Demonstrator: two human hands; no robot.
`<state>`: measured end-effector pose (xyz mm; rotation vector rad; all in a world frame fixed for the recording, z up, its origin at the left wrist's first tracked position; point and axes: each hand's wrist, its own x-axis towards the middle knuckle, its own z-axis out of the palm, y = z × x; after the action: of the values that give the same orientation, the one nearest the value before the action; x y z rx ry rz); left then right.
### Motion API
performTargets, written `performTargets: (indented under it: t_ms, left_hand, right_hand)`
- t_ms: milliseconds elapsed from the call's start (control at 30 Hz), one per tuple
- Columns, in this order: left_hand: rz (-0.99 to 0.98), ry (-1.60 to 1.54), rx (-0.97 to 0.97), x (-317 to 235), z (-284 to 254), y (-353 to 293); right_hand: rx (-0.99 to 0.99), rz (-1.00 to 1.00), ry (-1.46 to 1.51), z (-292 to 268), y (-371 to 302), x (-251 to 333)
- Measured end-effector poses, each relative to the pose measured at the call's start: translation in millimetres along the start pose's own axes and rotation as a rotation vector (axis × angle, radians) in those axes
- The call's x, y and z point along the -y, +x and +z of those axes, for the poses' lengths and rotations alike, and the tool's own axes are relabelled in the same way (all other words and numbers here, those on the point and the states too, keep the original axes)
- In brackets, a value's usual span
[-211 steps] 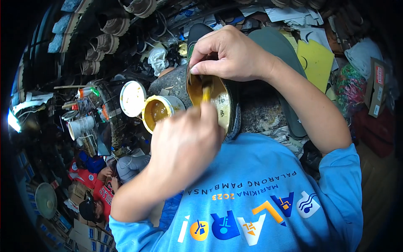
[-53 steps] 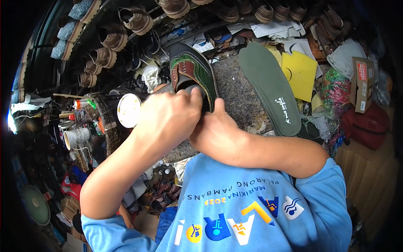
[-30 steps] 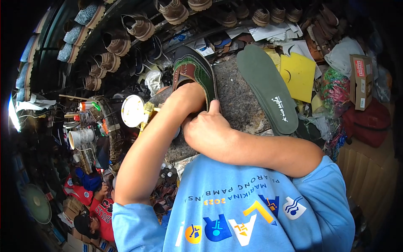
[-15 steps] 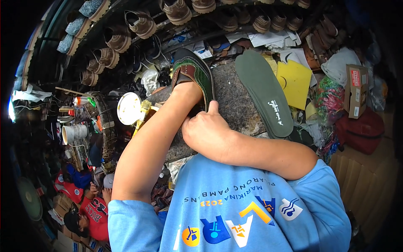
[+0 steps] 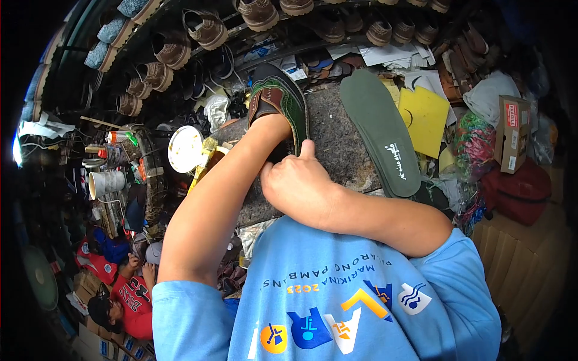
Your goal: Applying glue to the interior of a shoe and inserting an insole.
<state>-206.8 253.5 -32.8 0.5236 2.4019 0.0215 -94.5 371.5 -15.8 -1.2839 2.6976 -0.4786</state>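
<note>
One forearm (image 5: 220,198) partly hides pot (image 5: 223,150); insole (image 5: 380,133) beside shoe (image 5: 292,111).

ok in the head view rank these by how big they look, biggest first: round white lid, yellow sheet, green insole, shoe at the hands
1. Green insole
2. Shoe, though part of it is hidden
3. Yellow sheet
4. Round white lid
</note>
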Motion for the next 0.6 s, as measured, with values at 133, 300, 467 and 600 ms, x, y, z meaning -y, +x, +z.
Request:
performTargets:
  t_ms: [133,300,467,600]
  left_hand:
    - [0.035,0.008,0.011,3,13,-4]
    - [0.020,0.024,-0.022,7,5,7]
    - [0.048,0.070,-0.042,-5,13,-2]
    - [0.074,0.068,-0.012,10,21,6]
  right_hand:
    - [-0.065,-0.002,-0.002,7,-2,3]
    - [-0.132,-0.010,-0.041,7,1,2]
    - [-0.055,0.021,-0.021,11,-1,5]
    - [-0.124,0.027,-0.004,12,-5,8]
